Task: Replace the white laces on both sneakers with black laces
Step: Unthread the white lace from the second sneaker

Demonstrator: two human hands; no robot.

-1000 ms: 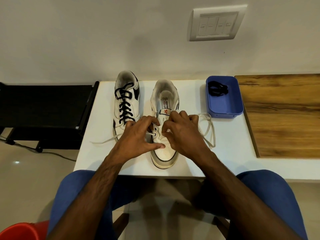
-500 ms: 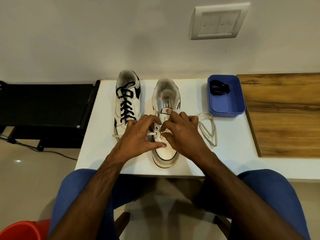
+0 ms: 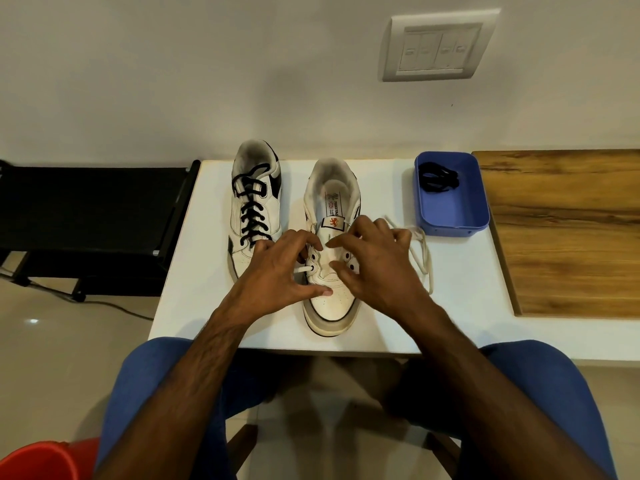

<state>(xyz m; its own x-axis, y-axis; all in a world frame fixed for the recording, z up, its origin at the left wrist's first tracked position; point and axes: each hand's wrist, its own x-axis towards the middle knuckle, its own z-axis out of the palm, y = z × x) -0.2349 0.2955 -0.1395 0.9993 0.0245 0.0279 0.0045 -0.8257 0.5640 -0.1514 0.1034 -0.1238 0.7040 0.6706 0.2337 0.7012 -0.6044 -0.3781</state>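
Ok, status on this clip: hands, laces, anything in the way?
Left hand and right hand on the right sneaker, grip unclear. White lace nearly out, one end in a lower eyelet. Left sneaker already black-laced. Spare black lace in blue tray. Nothing blocking.

A white table (image 3: 460,306) stands against a pale wall (image 3: 173,81) bearing a switch plate (image 3: 438,46), over glossy tiled floor (image 3: 52,341).

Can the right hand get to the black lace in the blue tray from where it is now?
Probably yes. The black lace lies uncovered in the open blue tray, just beyond the right hand, with only loose white lace on the table between them.
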